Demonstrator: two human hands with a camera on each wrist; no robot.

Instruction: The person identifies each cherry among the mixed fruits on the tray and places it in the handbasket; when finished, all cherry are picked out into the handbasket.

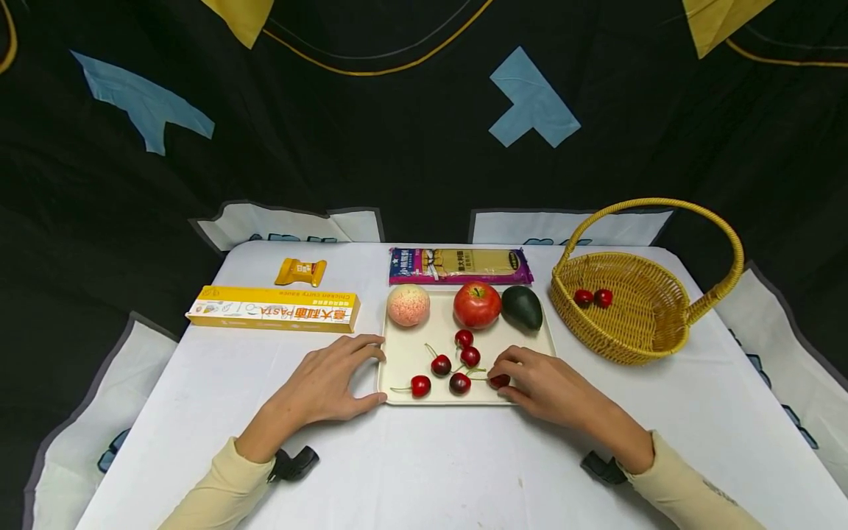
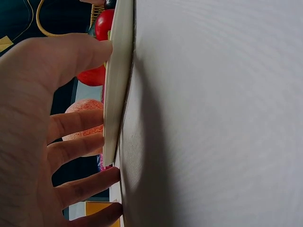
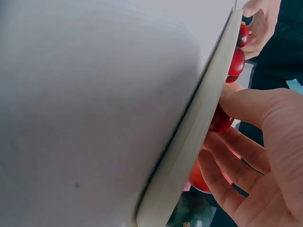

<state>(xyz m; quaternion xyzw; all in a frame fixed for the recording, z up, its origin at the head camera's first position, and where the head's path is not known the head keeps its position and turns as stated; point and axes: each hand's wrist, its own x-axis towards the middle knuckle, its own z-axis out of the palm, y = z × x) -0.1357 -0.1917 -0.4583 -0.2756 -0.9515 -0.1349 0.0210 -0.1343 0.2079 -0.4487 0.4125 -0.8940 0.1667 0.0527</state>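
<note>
On a cream tray (image 1: 404,353) lie several dark red cherries (image 1: 460,383), some with green stems. My right hand (image 1: 546,383) is over the tray's near right corner, thumb and fingertips pinching one cherry (image 3: 221,120). That cherry is partly covered by the fingers in the head view. At the tray's left side my left hand (image 1: 324,379) spreads its thumb and fingers, with thumb tip and some fingertips at the rim (image 2: 118,80). Behind the cherries sit a peach (image 1: 408,305), a red apple (image 1: 477,305) and a dark green avocado (image 1: 522,308).
A yellow wicker basket (image 1: 639,313) with a tall handle stands to the right, two cherries (image 1: 593,297) inside. Behind the tray lies a purple pasta packet (image 1: 464,266). On the left are a yellow pasta box (image 1: 274,309) and a small golden wrapped snack (image 1: 301,272).
</note>
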